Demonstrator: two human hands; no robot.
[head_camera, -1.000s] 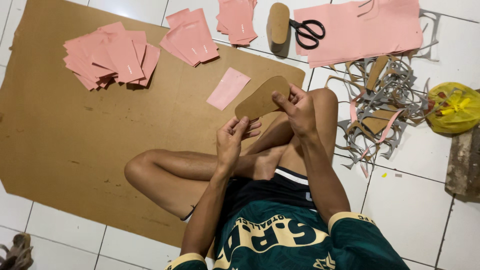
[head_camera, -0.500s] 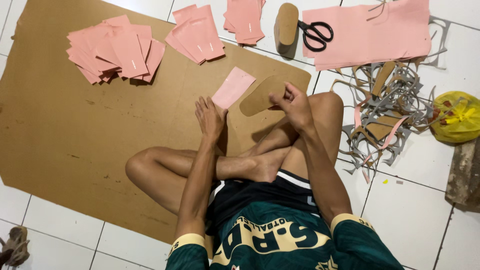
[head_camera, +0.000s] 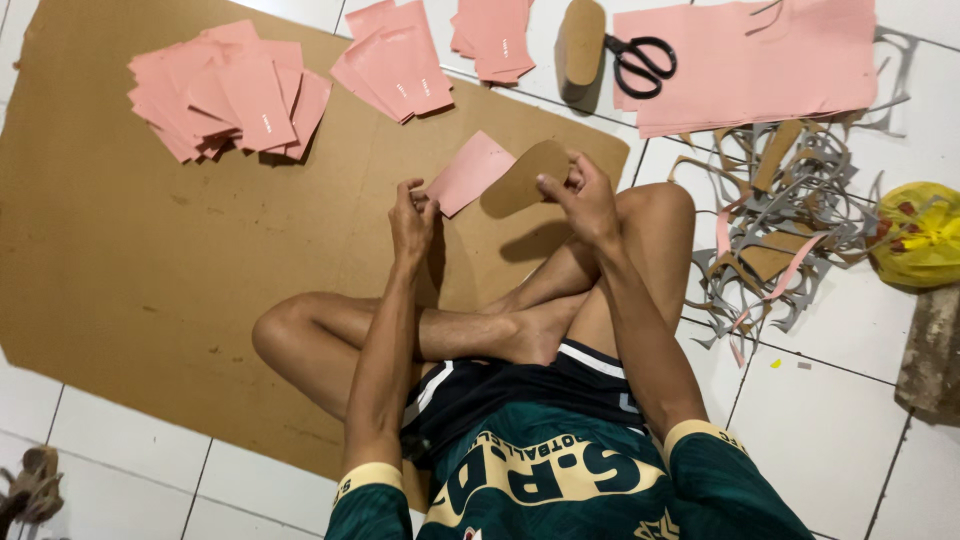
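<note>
I sit cross-legged on a large brown cardboard sheet. My right hand grips a brown sole-shaped cardboard template, held just above the sheet. My left hand pinches the near corner of a single pink rectangular piece that lies on the cardboard beside the template.
Three stacks of pink pieces lie at the far side. Black scissors and another brown sole shape rest by large pink sheets. Grey and brown offcuts and a yellow bag lie to the right.
My left hand left the template, reached forward and took hold of the single pink piece. My right hand keeps the template and has lifted slightly.
</note>
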